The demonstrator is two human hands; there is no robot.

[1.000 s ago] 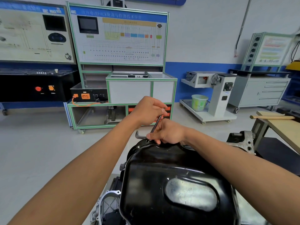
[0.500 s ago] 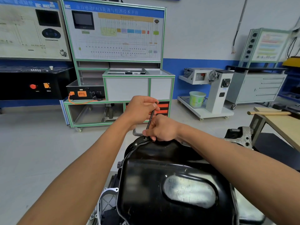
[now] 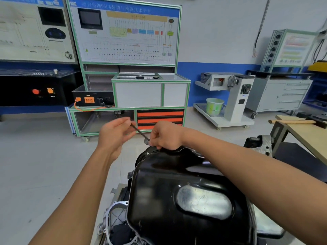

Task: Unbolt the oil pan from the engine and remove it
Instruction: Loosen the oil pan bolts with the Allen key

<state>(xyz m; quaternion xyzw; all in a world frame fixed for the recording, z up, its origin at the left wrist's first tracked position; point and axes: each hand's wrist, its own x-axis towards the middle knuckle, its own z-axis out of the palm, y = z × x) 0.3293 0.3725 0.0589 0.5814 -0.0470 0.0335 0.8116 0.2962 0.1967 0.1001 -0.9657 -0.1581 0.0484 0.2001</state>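
The fingers of the right hand (image 3: 166, 137) are curled down and pinch the lower end of a thin dark wrench (image 3: 139, 132), just at the far rim of the black oil pan (image 3: 159, 200). The left hand (image 3: 113, 135) holds the upper end between thumb and half-bent fingers, a little blurred. The oil pan sits on the engine (image 3: 115, 214), close before the person

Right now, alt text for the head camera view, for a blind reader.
A right hand pinches the lower end of a thin dark tool at the far rim of a black oil pan on an engine; the blurred left hand is at its upper end. Training panels stand behind.
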